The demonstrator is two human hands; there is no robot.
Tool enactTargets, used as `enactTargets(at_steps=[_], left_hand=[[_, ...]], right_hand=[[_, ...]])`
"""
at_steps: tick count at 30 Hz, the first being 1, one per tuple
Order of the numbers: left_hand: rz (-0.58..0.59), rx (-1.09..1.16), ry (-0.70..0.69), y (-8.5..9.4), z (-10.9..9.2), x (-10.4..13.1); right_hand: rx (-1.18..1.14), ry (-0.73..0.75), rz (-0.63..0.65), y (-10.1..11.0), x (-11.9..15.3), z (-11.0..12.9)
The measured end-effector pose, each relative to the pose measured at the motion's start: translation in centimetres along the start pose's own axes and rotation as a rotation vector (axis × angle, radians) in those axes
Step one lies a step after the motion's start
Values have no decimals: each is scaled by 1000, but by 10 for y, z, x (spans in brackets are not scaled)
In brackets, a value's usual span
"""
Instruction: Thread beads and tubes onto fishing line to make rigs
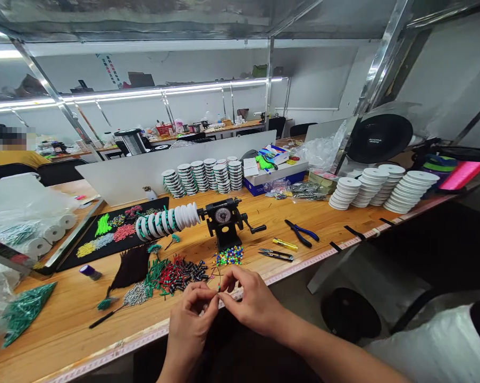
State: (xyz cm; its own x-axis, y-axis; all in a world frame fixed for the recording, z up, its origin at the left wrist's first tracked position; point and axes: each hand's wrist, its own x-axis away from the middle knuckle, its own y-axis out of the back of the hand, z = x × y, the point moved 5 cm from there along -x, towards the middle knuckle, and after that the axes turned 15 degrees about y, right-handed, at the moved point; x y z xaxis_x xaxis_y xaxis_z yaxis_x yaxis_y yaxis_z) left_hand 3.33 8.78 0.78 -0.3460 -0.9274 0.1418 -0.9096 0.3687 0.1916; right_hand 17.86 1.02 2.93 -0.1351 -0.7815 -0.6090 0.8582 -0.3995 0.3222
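Observation:
At the table's front edge, my left hand (194, 314) and my right hand (245, 298) meet fingertip to fingertip. Both are closed in a pinch around a tiny dark green piece with a thin upright stem (219, 281); its exact kind is too small to tell. Just beyond my fingers lie loose piles: multicoloured beads (230, 256), black tubes (194, 272), red pieces (175, 272), green pieces (155, 277) and small silvery pieces (136, 293). A hand-cranked winder (224, 223) stands behind them, its shaft carrying white spools (187, 214), some wound with green.
Right of the winder lie blue-handled pliers (302, 232), a yellow tube (285, 244) and thread snips (276, 255). White spools stand in stacks (409, 191) at right. A black mat (80, 258) bears coloured heaps. A bag of green pieces (28, 308) is at left. One person (16, 151) sits far left.

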Motion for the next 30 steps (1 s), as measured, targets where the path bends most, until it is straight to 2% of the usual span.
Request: enactTargets(at_steps=[6, 10, 17, 21, 23, 28, 30], left_hand=[[61, 150, 145, -11, 25, -1], [60, 213, 186, -16, 33, 4], [37, 158, 108, -15, 34, 2], [7, 92, 37, -13, 26, 4], [-24, 19, -38, -13, 19, 8], [-130, -272, -444, -16, -4, 25], [-157, -338, -547, -19, -9, 30]], right_hand=[[-72, -52, -75, -5, 15, -6], [-60, -80, -125, -4, 19, -9], [-246, -216, -123, -8, 25, -21], [-241, -267, -87, -8, 25, -24], [-213, -252, -82, -5, 24, -19], [-66, -117, -31, -1, 19, 2], [-3, -74, 7, -1, 16, 6]])
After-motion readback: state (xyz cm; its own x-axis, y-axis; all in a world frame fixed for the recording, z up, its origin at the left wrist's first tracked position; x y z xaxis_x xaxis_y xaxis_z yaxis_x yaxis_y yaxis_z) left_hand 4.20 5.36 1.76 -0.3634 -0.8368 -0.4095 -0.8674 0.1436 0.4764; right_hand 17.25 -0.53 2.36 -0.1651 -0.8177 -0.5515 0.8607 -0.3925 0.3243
